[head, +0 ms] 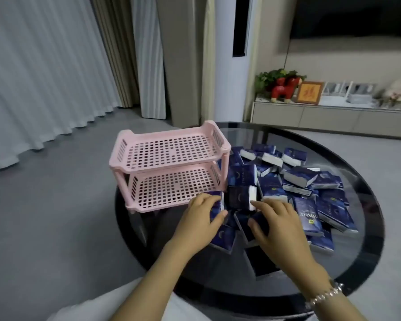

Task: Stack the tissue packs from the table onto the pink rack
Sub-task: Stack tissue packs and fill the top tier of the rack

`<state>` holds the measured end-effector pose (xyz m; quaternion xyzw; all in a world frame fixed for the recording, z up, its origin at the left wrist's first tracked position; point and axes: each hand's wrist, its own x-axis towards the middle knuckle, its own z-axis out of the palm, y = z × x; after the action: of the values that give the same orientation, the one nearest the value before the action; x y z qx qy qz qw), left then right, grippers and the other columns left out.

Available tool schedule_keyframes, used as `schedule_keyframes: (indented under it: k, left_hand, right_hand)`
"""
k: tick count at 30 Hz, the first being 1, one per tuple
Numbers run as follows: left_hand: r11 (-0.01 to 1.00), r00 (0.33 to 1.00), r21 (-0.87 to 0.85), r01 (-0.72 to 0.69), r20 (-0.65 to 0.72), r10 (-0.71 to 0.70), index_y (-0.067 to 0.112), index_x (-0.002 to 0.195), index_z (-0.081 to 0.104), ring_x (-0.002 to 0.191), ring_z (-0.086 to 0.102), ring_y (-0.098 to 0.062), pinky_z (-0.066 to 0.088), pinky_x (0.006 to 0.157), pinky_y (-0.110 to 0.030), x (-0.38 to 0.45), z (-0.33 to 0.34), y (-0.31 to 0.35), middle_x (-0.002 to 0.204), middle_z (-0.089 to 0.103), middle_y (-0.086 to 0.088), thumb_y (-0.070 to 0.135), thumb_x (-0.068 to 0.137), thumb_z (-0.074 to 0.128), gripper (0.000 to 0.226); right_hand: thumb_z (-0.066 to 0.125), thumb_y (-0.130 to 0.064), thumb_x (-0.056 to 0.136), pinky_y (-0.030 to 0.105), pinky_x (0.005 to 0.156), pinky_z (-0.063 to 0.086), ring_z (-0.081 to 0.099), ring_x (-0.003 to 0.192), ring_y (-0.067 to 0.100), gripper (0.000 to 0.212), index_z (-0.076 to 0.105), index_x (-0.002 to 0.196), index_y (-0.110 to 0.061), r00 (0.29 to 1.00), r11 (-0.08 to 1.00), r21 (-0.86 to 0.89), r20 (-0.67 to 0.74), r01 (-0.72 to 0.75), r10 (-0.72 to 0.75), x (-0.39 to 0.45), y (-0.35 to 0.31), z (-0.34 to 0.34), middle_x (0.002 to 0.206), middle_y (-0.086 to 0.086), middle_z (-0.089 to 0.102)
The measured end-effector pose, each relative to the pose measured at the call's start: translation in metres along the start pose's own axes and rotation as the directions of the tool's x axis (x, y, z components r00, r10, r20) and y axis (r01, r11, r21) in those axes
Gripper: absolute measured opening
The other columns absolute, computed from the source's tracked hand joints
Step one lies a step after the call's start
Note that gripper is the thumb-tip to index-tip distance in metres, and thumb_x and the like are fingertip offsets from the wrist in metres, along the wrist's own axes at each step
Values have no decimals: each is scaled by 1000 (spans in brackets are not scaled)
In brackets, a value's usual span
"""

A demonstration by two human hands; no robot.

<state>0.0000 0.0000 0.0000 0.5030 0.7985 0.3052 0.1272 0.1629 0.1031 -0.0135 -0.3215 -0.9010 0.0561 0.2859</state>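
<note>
We grip navy tissue pack (217, 206) in left hand (200, 220), thumb under, fingers over, ready for lift. Right hand (277, 224) curls round second pack (258, 222). Pile of packs (310, 181) beyond right hand. Pink two-tier rack (169, 163), both shelves bare, just ahead of left hand: short carry.

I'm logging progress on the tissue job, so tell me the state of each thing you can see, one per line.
Rack: upright on the table's left, both shelves bare.
Packs: loose heap on the table, none stacked.
Left hand: gripping one pack at the lower shelf's front edge.
Right hand: curled round a pack in the heap.
Table: round, dark glass.
</note>
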Motion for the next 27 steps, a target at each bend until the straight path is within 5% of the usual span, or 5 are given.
schedule_keyframes:
  k: [11, 15, 20, 23, 27]
  left_hand:
    - [943, 960, -192, 273, -12, -281, 32, 149, 16, 124, 44, -19, 41, 87, -27, 32, 24, -13, 144, 26, -1, 46, 79, 70, 89]
    - [913, 966, -370, 170, -121, -228, 32, 148, 24, 133, 40, -17, 36, 101, -27, 29, 23, -13, 147, 38, 3, 28, 79, 76, 87]
    - [825, 953, -564, 35, -229, -198, 34, 145, 32, 131, 42, -9, 36, 103, -19, 15, 10, -7, 144, 43, 10, 14, 87, 66, 71]
    - [802, 948, -597, -26, -270, -170, 40, 142, 35, 128, 48, -13, 43, 105, -32, 3, 5, -11, 143, 47, 8, 15, 89, 64, 66]
    - [733, 977, -680, 11, -149, -154, 57, 130, 36, 107, 62, -17, 60, 64, -32, -13, -2, -12, 136, 51, 7, 17, 91, 61, 61]
  right_hand:
    - [65, -46, 80, 35, 86, 45, 54, 98, 22, 57, 52, 125, -14, 978, 972, 118, 69, -202, 195, -8, 6, 8, 106, 1, 60]
    - [73, -43, 74, 35, 91, 44, 52, 106, 16, 59, 51, 125, -21, 967, 933, 255, 91, -253, 237, -8, 0, 7, 112, -5, 57]
    - [75, -28, 76, 3, 81, 35, 48, 102, -1, 46, 52, 115, -33, 959, 828, 492, 59, -269, 277, -4, -9, 3, 108, -18, 51]
    - [65, -20, 86, 20, 85, 43, 53, 100, 5, 34, 52, 113, -35, 952, 743, 608, 72, -280, 299, -3, -13, 0, 106, -21, 52]
    - [56, -17, 92, 12, 66, 43, 53, 70, -3, 36, 54, 123, -36, 934, 588, 731, 210, -347, 289, -2, -20, -4, 94, -5, 59]
